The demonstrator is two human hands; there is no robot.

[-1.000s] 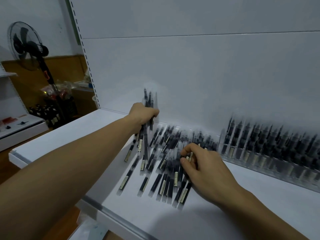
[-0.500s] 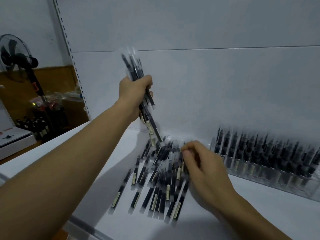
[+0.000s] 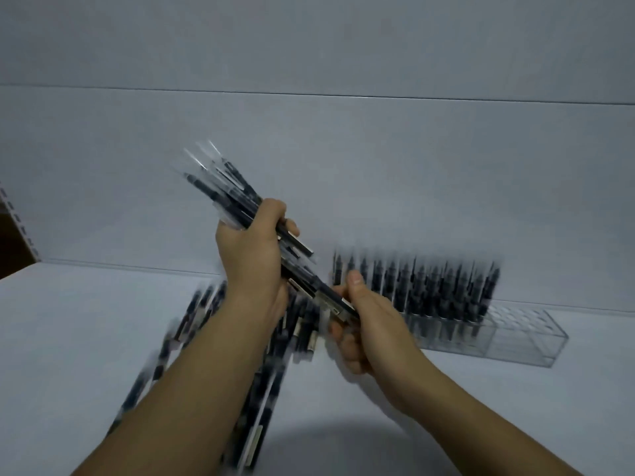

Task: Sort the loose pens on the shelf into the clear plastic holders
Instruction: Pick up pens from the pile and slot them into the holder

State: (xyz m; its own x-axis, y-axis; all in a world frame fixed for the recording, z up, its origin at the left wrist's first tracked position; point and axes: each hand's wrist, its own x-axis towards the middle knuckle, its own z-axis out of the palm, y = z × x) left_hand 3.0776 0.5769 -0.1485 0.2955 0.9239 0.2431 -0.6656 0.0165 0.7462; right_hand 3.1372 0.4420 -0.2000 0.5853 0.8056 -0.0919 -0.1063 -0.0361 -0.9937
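White shelf (image 3: 68, 321), pale wall behind. Left hand (image 3: 254, 255) clenched round pen bundle (image 3: 223, 183), held tilted above the shelf; right hand (image 3: 367, 321) pinched its lower end. Loose pens (image 3: 185, 314) lay scattered beneath, blurred. Clear plastic holder (image 3: 525, 341) stood to the right, upright pens (image 3: 429, 286) in its left part.

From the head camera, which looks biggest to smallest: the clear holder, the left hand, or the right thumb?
1. clear holder, largest
2. left hand, though it is nearer the camera
3. right thumb, smallest
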